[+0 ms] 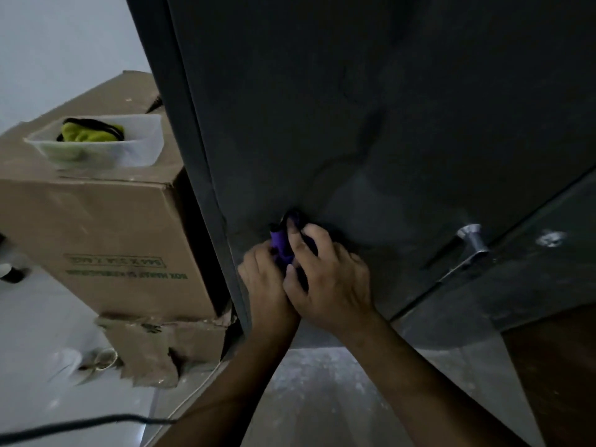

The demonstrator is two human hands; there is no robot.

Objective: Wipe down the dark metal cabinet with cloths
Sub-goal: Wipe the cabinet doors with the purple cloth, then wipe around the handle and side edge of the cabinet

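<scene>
Curled fingers (295, 240) of the right hand (329, 272) and the left hand (263, 279) grip a bunched purple cloth (280, 248) between them, against the dark metal cabinet (354, 124). Well left of them, a green cloth (80, 132) sits in a plastic tub (138, 150).

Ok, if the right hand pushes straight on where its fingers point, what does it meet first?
The purple cloth bunched under the right hand; past it, seemingly only bare cabinet panel, though depth is unclear. The handle lies off to the side.
</scene>
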